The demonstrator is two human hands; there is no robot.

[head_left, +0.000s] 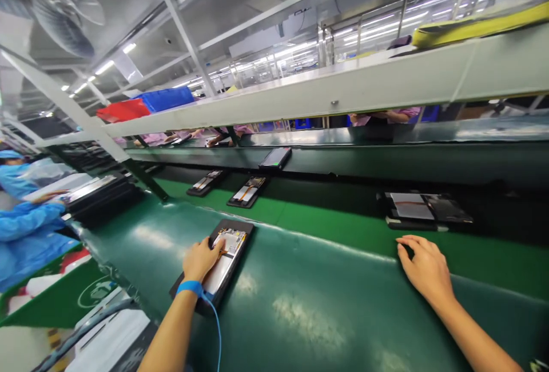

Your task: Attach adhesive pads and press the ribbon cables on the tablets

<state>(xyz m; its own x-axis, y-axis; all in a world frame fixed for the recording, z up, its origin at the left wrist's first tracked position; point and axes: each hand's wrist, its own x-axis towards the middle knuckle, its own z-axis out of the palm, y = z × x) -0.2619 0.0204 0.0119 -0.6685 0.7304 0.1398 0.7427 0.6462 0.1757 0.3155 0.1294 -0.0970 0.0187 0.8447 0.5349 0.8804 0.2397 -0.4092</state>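
An opened tablet [235,242] lies in a dark tray on the green worktop, its circuit board, silver battery and orange ribbon cable exposed. My left hand [201,260] grips it at the left side, thumb over the board and fingers toward the edge; a blue wrist strap [191,286] with a cord circles that wrist. My right hand [424,266] hovers over the near edge of the green conveyor belt [326,229], fingers curved and a gap showing between thumb and forefinger, nothing in it. Just beyond it is another opened tablet [409,206] on the belt.
Further along the belt lie two opened devices [247,191] [206,182], and a closed-looking one [275,158] sits on the ledge behind. A white shelf beam [300,103] crosses above. At left are stacked dark trays [103,198], a green bin [81,292] and a blue-sleeved co-worker [30,223].
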